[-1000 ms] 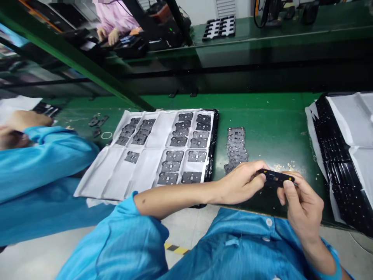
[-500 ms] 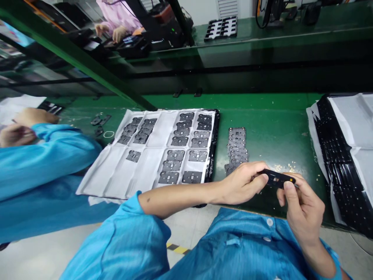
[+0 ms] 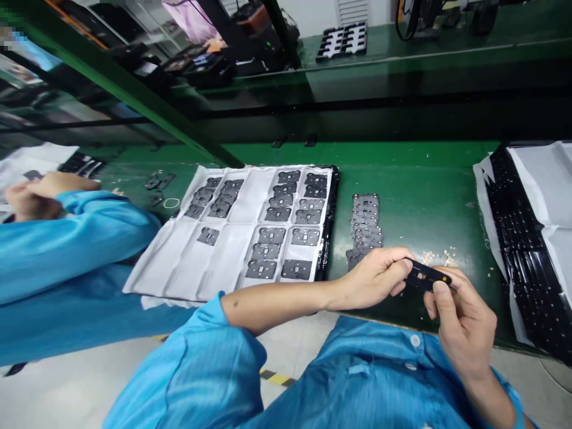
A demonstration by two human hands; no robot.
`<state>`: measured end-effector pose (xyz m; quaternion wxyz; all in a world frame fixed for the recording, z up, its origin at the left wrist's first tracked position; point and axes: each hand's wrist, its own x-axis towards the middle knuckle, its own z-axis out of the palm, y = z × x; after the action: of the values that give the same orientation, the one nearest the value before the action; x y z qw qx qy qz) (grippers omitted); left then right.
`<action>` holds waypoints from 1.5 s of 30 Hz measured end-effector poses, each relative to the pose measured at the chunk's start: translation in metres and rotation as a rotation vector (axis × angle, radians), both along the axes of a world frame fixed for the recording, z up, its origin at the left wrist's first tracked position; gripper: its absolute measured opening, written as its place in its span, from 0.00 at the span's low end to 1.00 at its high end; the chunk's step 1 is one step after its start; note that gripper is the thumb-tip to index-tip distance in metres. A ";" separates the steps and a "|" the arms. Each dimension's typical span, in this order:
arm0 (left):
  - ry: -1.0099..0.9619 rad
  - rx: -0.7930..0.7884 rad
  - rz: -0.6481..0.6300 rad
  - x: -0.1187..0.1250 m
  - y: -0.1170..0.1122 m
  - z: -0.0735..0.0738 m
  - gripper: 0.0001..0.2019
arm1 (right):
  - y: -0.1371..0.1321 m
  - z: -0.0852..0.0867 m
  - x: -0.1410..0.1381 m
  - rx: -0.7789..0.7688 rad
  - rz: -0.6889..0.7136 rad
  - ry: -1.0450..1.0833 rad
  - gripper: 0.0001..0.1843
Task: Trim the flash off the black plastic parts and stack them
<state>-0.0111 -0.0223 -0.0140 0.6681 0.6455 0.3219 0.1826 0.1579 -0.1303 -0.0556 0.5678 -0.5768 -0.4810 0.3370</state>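
Observation:
Between my two hands I hold a flat black plate [image 3: 423, 275] with a small cutout and a yellow spot near its right end. My left hand [image 3: 379, 279] pinches its left end between thumb and fingers. At the other end, my right hand [image 3: 465, 316] grips it, thumb on top. What lies under the plate is hidden by my fingers. Just behind my left hand, a column of overlapping dark grey plates [image 3: 365, 220] lies on the green table [image 3: 424, 202]. To the left, a tray lined with white sheet [image 3: 227, 262] carries several similar grey plates [image 3: 261, 269].
A stack of black trays [image 3: 531, 256] with white sheets stands at the right. Small pale crumbs [image 3: 444, 257] lie beyond my hands. At the left, a co-worker's blue sleeve [image 3: 102, 220] reaches over the table. A green slanted beam [image 3: 134, 101] crosses the upper left.
The held plate has tilted slightly, its face turned more toward me. My hands stay in nearly the same place. The co-worker's hands at left have shifted, and the whole view has moved slightly.

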 end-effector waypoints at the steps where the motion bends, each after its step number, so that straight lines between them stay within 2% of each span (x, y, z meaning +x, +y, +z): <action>1: -0.005 -0.049 0.007 0.000 0.000 -0.001 0.14 | 0.000 0.000 0.000 -0.002 0.006 -0.002 0.09; 6: 0.004 -0.146 -0.008 -0.001 -0.003 -0.003 0.16 | -0.001 0.004 0.003 -0.085 0.014 0.048 0.16; 15: -0.014 -0.198 -0.097 -0.004 -0.009 -0.002 0.13 | 0.005 -0.009 0.008 -0.205 -0.052 0.258 0.11; 22: 0.002 -0.136 -0.111 -0.005 -0.008 -0.001 0.16 | 0.008 -0.011 0.004 -0.219 -0.066 0.356 0.10; 30: 0.013 -0.093 -0.113 -0.007 -0.008 -0.002 0.18 | 0.006 -0.009 0.005 -0.203 -0.046 0.273 0.13; 37: 0.047 0.036 -0.116 -0.008 -0.008 0.003 0.19 | 0.007 -0.007 0.005 -0.188 -0.060 0.226 0.12; 45: 0.090 0.166 -0.113 -0.008 -0.009 0.005 0.16 | 0.009 0.002 0.001 -0.135 -0.081 0.179 0.11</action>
<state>-0.0195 -0.0310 -0.0086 0.6064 0.7233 0.2984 0.1415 0.1593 -0.1215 -0.0540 0.5813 -0.6004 -0.3809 0.3956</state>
